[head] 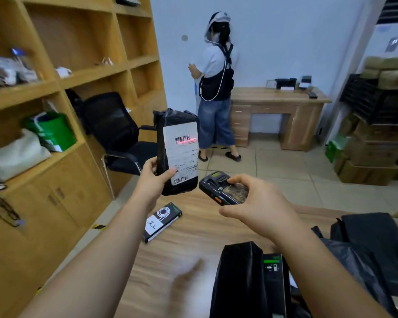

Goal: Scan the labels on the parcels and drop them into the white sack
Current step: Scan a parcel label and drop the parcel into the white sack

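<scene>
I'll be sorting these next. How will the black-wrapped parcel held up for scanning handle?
The black parcel probably is light: the left hand holds it upright by its lower edge alone. It keeps a boxy shape, so likely stiff inside. Its glossy film wrap may be slippery.

Wooden table [189, 228]: black-white box [162, 221] flat, black-wrapped parcels [244, 281] near edge.

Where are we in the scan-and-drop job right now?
Done: nothing shows; no white sack in view. In hand: left hand holds up a black plastic-wrapped parcel; right hand's black handheld scanner throws a red line across its white label's barcode. Left: dropping it, plus black parcels on the wooden table.
</scene>
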